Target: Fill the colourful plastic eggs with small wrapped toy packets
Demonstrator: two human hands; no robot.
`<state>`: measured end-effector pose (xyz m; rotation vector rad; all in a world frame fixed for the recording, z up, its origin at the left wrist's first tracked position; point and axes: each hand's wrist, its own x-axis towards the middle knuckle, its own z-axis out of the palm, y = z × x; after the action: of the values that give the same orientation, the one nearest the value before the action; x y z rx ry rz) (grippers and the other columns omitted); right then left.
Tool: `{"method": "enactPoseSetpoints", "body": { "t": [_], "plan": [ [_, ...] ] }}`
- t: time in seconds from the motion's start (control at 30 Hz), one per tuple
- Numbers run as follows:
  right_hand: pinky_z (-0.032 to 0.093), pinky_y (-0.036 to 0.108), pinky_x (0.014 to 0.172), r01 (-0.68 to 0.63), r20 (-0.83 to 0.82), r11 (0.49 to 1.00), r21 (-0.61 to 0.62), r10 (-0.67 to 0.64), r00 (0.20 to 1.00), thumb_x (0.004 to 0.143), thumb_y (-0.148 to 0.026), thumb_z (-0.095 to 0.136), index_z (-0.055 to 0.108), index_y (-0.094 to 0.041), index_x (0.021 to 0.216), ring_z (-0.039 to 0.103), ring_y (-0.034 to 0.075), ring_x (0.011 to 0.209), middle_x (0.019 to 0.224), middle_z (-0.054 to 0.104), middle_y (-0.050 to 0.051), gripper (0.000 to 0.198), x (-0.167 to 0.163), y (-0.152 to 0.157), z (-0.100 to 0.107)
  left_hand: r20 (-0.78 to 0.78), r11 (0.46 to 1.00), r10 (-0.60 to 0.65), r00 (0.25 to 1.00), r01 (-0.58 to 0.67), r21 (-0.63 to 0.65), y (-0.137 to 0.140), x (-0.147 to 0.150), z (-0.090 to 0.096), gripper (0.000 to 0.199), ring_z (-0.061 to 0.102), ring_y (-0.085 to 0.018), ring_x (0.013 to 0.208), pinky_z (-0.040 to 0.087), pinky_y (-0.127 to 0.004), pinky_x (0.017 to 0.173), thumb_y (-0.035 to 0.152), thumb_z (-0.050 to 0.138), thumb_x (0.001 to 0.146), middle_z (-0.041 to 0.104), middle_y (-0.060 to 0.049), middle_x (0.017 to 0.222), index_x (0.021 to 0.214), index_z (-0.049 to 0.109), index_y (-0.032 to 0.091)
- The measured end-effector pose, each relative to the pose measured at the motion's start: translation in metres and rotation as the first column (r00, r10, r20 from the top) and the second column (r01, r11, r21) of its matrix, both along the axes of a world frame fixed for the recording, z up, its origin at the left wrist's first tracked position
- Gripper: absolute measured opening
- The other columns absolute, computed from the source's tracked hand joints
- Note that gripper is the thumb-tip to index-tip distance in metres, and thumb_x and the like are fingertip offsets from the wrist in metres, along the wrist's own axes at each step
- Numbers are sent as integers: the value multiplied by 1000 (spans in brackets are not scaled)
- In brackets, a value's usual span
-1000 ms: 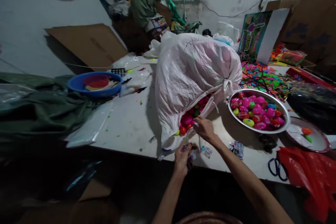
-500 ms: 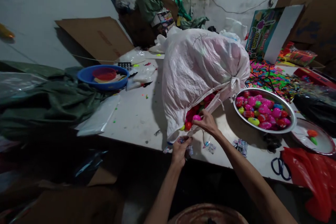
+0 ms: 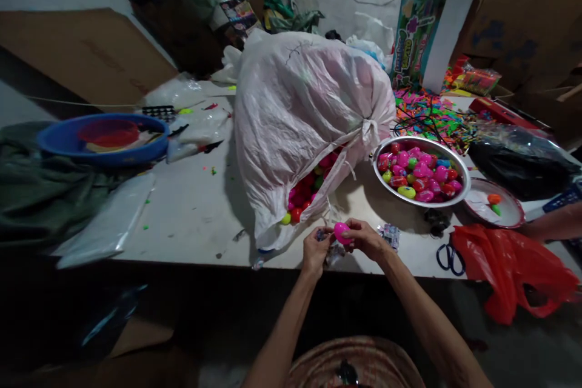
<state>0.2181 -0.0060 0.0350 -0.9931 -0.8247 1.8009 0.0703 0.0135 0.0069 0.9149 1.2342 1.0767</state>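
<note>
My right hand has its fingers closed on a bright pink plastic egg, just above the table's front edge. Close beside it, my left hand pinches a small printed packet, mostly hidden by the fingers. The egg is between the two hands. Behind them stands a big white woven sack, torn or open low at the front, where pink, red and yellow-green plastic eggs show. Right of the hands, more small printed packets lie on the table.
A metal bowl of coloured eggs stands right of the sack. Nearby are a plate, scissors and a red plastic bag. At left is a blue basin. Another person's arm reaches in at the right edge.
My right hand has drawn the pink egg away from the sack's opening and brought it next to my left hand. The view has turned right, and another person's arm now shows.
</note>
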Motion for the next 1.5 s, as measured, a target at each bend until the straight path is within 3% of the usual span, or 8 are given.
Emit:
{"method": "enactPoseSetpoints", "body": {
  "t": [0.17,0.4,0.73,0.9,1.07,1.17,1.27,1.5],
  "plan": [
    [34,18,40,65,111,998,-14,-63,992,52,-31,81,53,-16,74,46,6,40,55,58,-5,39,-3,-12,-9,25,998,42,999,-40,-42,1,10,0,34,39,-5,40,29,-16,39,28,77,49,46,8,49,75,61,14],
    [35,18,42,395,127,918,38,-397,909,51,-32,81,53,-17,73,47,6,45,56,56,-7,39,-5,-11,-17,235,980,-29,972,75,-186,-7,10,-1,35,36,-2,36,25,-16,36,36,80,51,53,5,53,69,61,13],
    [45,23,49,334,330,926,175,-375,867,64,-46,71,58,-15,82,56,11,51,65,59,-1,39,17,-21,-11,125,990,26,992,-8,-142,-7,7,-3,38,32,-2,36,21,-16,35,41,78,55,44,7,46,55,52,14],
    [40,22,49,196,638,911,362,-396,660,66,-50,69,63,-16,82,52,12,55,63,58,-1,37,16,-28,-8,144,984,117,983,-95,-149,-9,14,0,40,33,-2,35,20,-16,34,47,74,59,46,6,48,56,50,14],
    [41,25,58,62,771,868,493,-469,431,71,-45,67,67,-16,88,53,14,63,74,61,4,33,14,-30,-7,-5,997,11,1000,-12,-76,-13,17,3,43,32,-3,34,20,-17,35,53,69,62,43,6,42,53,51,15],
    [44,27,63,53,717,849,526,-476,509,73,-40,66,65,-17,102,56,15,68,86,59,6,37,13,-32,-9,-55,996,-50,997,46,-71,-15,18,3,40,33,-4,33,22,-17,35,51,72,59,41,8,39,61,58,14],
    [46,27,66,78,605,846,528,-440,664,80,-36,60,63,-19,109,58,14,73,91,58,5,34,10,-36,-15,75,987,-65,995,75,-145,-16,19,3,40,37,-6,34,25,-17,37,48,73,59,45,7,40,76,63,14],
    [50,28,65,420,360,833,360,-539,761,65,-30,73,54,-18,115,59,14,69,87,61,3,54,2,-33,-34,333,966,-70,940,147,-212,-15,28,4,36,39,-5,34,29,-17,39,42,75,58,48,6,40,76,62,13]
  ]
}}
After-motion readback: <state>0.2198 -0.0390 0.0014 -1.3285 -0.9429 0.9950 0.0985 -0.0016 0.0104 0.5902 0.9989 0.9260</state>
